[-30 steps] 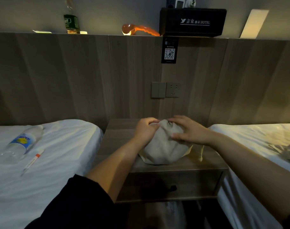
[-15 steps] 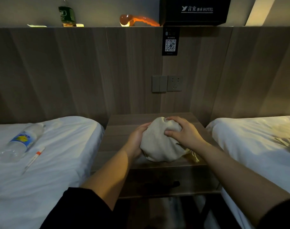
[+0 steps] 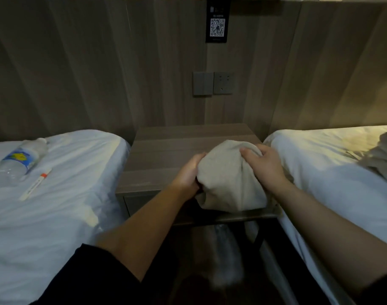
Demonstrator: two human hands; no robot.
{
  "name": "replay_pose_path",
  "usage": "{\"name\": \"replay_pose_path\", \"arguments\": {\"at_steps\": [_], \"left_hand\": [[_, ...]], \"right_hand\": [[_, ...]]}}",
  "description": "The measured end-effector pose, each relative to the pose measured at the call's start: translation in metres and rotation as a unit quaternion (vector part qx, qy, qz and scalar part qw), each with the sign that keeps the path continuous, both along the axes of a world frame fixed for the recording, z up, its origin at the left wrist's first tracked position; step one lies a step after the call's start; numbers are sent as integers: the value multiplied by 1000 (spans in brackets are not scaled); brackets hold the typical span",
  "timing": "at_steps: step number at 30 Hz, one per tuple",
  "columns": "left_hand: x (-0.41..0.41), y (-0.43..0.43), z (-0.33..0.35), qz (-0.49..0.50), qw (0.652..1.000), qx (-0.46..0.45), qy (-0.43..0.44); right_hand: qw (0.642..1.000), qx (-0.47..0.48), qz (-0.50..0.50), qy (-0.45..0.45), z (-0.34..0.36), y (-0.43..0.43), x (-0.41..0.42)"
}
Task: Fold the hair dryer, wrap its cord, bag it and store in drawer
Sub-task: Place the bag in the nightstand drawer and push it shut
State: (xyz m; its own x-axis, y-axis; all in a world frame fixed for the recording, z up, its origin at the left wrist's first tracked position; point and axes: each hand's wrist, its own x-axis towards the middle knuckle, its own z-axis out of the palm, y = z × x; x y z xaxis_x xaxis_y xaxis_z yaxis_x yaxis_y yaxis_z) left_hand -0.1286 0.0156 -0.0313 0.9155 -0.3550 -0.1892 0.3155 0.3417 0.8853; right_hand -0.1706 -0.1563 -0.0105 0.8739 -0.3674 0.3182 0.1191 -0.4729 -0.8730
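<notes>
A bulging beige cloth bag [image 3: 228, 179] sits near the front right of the wooden nightstand [image 3: 166, 155] and hangs over its front edge. The hair dryer and its cord are hidden, presumably inside the bag. My left hand [image 3: 189, 172] grips the bag's left side. My right hand [image 3: 265, 164] clasps its upper right side, fingers pressed into the cloth. The nightstand's drawer front [image 3: 141, 204] shows just below the top, mostly covered by my left arm; whether it is open I cannot tell.
White beds flank the nightstand. On the left bed [image 3: 56, 205] lie a plastic water bottle [image 3: 22, 159] and a thin white pen-like stick [image 3: 35, 184]. Crumpled fabric [image 3: 384, 155] lies on the right bed. A wall socket [image 3: 223, 83] and switch sit on the wooden headboard panel.
Both hands have drawn the bag toward the nightstand's front edge. My left hand slid from the bag's top down to its left side. The view has tilted downward.
</notes>
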Motion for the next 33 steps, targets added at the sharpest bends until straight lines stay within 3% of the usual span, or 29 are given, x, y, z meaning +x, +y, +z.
{"name": "replay_pose_path", "arguments": {"at_steps": [2,7,10,12,17,21,26,31,33], "left_hand": [[-5,-4,-14,13,999,30,-9],[-9,9,-73,1,960,260,-100],[-7,27,-94,-31,853,472,-221],[-11,31,-95,-76,794,551,-245],[-22,33,-96,-176,735,604,-253],[-27,31,-91,-157,744,607,-232],[-32,33,-92,-165,726,616,-257],[-39,39,-95,-180,733,596,-274],[-46,45,-97,-189,706,604,-317]], "right_hand": [[999,31,-23,12,-11,-10,-11],[990,113,-77,44,-31,-34,-33],[985,137,-87,60,-32,-42,-43],[984,138,-83,73,-31,-42,-47],[987,124,-77,69,-29,-35,-54],[983,145,-85,75,-30,-36,-57],[973,201,-78,82,-34,-44,-61],[970,211,-93,80,-37,-48,-62],[967,222,-92,83,-38,-48,-62]]}}
